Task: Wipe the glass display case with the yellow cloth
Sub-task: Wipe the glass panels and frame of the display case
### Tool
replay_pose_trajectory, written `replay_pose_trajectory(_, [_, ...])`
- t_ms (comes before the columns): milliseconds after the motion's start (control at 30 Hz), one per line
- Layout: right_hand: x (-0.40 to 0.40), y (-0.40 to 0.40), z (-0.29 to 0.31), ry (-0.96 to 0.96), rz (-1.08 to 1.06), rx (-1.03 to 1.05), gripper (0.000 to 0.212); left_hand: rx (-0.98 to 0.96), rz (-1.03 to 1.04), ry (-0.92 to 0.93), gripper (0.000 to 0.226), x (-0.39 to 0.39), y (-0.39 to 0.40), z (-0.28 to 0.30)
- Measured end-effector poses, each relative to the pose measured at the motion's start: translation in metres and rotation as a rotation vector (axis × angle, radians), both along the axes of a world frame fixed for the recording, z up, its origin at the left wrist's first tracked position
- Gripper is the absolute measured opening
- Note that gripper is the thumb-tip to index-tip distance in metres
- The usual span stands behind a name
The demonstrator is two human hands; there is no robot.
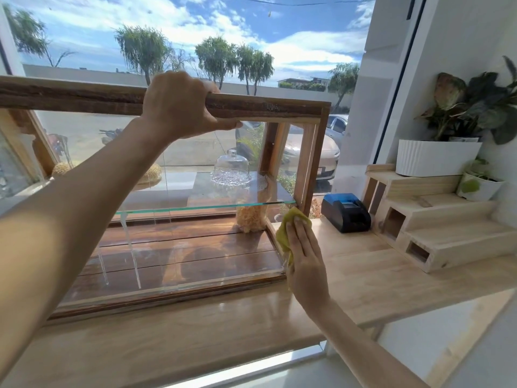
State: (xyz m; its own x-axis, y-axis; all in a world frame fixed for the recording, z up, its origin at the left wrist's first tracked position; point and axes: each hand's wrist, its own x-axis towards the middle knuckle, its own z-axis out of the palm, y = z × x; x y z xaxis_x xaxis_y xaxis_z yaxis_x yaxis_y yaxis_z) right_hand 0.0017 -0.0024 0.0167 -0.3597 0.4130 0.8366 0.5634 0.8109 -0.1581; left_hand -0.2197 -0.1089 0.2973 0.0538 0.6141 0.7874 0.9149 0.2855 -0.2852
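I'm seeing the left hand (179,103) gripping the wood-framed glass display case (179,208) by its top rail. Right hand (303,256), fingers flat, is pressing the soft yellow cloth (288,233) on the case's rt glass pane. Glass is prob fragile & slick; hold by the frame.

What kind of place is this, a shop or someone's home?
Probably a small cafe or bakery counter by a street window: a glass display case with a glass cake dome inside, and what looks like a receipt printer beside it.
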Motion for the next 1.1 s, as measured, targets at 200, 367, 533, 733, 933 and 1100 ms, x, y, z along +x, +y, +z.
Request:
replay_pose_trajectory(200, [-0.023,-0.004,-0.027,-0.221,-0.208,-0.071,0.05,0.007,0.013,0.006,0.091,0.0,-0.001,0.0])
replay_pose_trajectory(367, [-0.029,-0.02,-0.06,-0.403,-0.311,-0.318,0.069,0.0,0.023,-0.007,0.093,0.001,-0.001,0.001])
replay_pose_trajectory(533, [-0.032,-0.025,-0.07,-0.507,-0.352,-0.436,0.073,-0.001,0.025,-0.005,0.093,0.0,0.0,0.0])
replay_pose_trajectory(733, [-0.024,-0.031,-0.039,-0.663,-0.291,-0.438,0.048,0.008,0.019,-0.008,0.09,-0.004,0.002,0.0])
replay_pose_trajectory(933, [-0.011,-0.04,-0.044,-0.122,-0.175,-0.555,0.059,0.012,0.021,0.004,0.093,-0.003,0.002,-0.001])
replay_pose_trajectory(1100, [-0.041,-0.04,-0.043,-0.054,-0.154,-0.378,0.076,0.006,0.033,0.012,0.093,-0.003,0.003,-0.001])
